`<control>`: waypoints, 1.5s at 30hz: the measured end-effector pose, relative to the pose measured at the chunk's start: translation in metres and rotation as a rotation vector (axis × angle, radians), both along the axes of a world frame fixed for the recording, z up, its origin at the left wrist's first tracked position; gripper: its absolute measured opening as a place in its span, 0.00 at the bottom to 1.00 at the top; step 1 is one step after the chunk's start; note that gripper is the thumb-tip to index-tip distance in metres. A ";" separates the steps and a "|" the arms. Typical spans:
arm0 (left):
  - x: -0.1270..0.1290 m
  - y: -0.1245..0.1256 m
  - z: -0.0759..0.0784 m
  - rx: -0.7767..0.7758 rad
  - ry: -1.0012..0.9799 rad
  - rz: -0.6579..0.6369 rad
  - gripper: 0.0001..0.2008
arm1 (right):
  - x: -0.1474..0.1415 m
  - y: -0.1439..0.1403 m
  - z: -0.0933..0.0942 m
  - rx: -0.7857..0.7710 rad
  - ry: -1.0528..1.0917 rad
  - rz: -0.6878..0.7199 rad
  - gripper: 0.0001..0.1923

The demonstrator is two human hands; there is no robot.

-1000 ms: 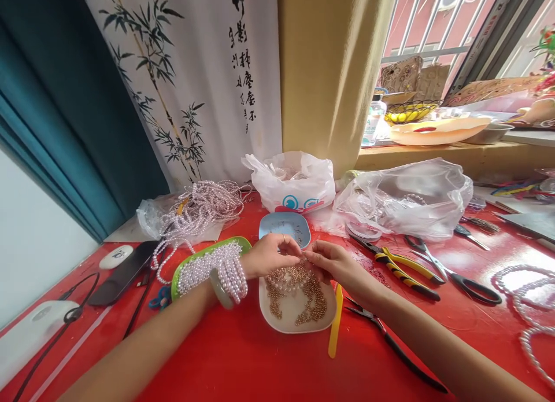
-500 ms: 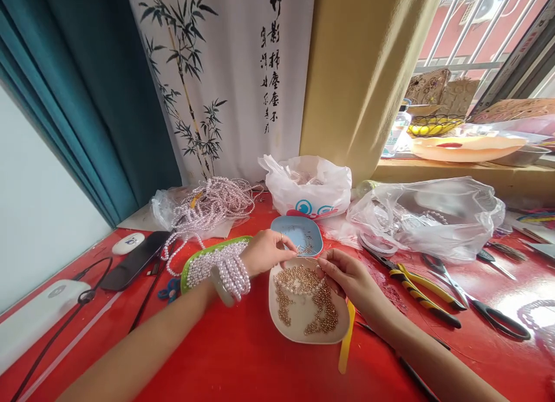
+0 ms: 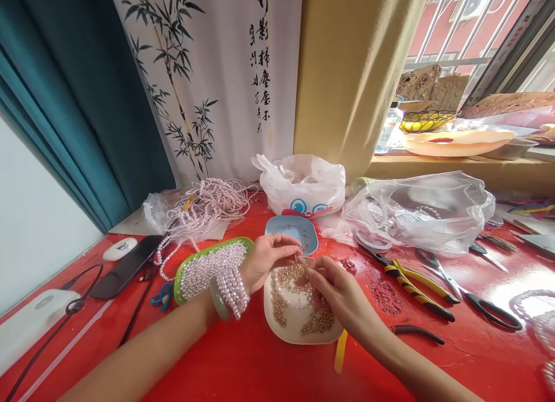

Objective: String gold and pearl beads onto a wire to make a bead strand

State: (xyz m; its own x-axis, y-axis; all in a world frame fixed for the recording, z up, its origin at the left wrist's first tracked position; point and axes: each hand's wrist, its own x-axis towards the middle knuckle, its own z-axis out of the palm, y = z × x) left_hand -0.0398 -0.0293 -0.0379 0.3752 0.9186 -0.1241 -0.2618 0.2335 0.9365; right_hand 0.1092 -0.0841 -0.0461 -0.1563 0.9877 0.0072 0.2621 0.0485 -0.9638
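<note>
My left hand (image 3: 265,259) and my right hand (image 3: 336,289) meet fingertip to fingertip above a white dish (image 3: 299,332) that holds several small gold beads (image 3: 286,298). Both hands pinch something tiny between thumb and forefinger, too small to make out. Pearl bracelets (image 3: 232,289) and a pale bangle wrap my left wrist. A small blue dish (image 3: 292,227) sits just beyond my fingers. A green tray (image 3: 208,253) heaped with pearl strands lies under my left wrist.
On the red table are loose pearl strands (image 3: 203,208), two plastic bags (image 3: 303,185) (image 3: 425,208), yellow-handled pliers (image 3: 411,283), black scissors (image 3: 472,295), dark pliers (image 3: 416,331), a yellow strip (image 3: 340,350), and a phone (image 3: 125,266) with cables at left.
My hands drew apart half a second ago, then closed together again over the white dish. The view swung slightly.
</note>
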 end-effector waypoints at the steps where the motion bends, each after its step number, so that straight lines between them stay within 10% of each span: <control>1: 0.000 -0.001 0.000 0.005 0.015 -0.003 0.11 | 0.001 0.000 0.001 0.037 -0.033 -0.042 0.10; 45: 0.007 -0.010 0.005 0.220 0.302 -0.022 0.11 | 0.004 0.003 0.003 -0.103 0.176 -0.137 0.10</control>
State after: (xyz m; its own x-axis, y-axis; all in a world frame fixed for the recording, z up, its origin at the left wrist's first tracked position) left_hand -0.0330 -0.0396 -0.0331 0.3718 0.9278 -0.0324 0.0364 0.0203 0.9991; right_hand 0.1134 -0.0811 -0.0427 -0.0259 0.9965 -0.0791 0.0870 -0.0766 -0.9933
